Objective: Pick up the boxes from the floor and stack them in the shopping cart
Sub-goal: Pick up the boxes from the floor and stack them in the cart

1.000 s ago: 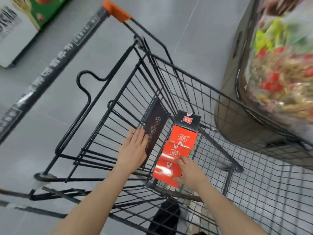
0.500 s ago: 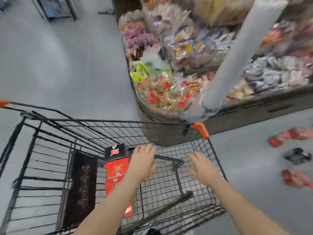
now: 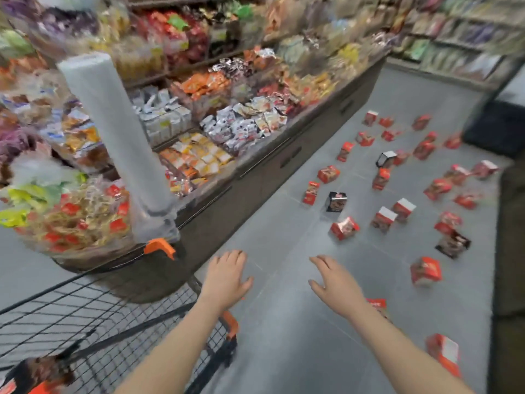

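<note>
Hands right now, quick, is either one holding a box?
Left hand: open, fingers spread, holding nothing, beside the shopping cart.
Right hand: open, holding nothing, above the floor.

Grey tiled floor runs toward 1 o'clock. A snack-filled display counter fills 11 o'clock; stocked shelves stand at 2 o'clock.

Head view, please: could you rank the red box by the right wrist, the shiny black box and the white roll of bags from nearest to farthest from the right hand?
Measured from the right hand:
1. Red box, on the floor just behind the wrist.
2. Shiny black box, on the floor straight ahead.
3. White roll of bags, upright at the display's corner, far left.
</note>
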`<state>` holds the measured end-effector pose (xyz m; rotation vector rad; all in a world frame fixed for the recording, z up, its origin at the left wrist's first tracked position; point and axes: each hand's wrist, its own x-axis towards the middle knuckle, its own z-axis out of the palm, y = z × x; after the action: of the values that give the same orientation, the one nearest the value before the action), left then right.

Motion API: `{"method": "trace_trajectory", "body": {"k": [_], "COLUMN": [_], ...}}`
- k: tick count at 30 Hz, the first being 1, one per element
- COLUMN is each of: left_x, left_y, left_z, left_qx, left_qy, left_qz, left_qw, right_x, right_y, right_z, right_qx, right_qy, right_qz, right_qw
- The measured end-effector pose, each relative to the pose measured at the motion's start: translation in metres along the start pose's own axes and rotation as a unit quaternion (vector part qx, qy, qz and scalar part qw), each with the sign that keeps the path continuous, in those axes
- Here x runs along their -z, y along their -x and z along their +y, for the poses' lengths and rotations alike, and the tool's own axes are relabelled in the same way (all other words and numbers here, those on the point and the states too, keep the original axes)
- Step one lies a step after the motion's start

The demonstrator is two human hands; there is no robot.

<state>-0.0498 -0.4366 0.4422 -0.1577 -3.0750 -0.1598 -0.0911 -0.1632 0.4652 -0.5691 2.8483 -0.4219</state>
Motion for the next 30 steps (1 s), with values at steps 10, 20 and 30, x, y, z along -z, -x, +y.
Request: {"method": "trace_trajectory", "body": {"k": [10,20,30], "left_x": [-0.052,-0.105,-0.21], "left_y": [-0.107,-0.196,-0.298], "left_z": [0.228,0.393,0.52], "left_qx": [-0.155,-0.333,-0.428], "left_qy": [0.04,0.046,0.03], "left_qz": [-0.065,-0.158,-0.252], "left_qw": [0.985,0.929,0.867], "right_x": [0.032,0.018,-0.045], "right_y": [0.094,0.208,0.251], "right_z": [0.24,0.357,0.441], "right_qx": [-0.193,-0.426,-0.624], "right_qy": [-0.08,-0.169,-0.282], "right_qz": [0.019,0.066,0.113], "right_qw": [0.978,0.886,0.719]}}
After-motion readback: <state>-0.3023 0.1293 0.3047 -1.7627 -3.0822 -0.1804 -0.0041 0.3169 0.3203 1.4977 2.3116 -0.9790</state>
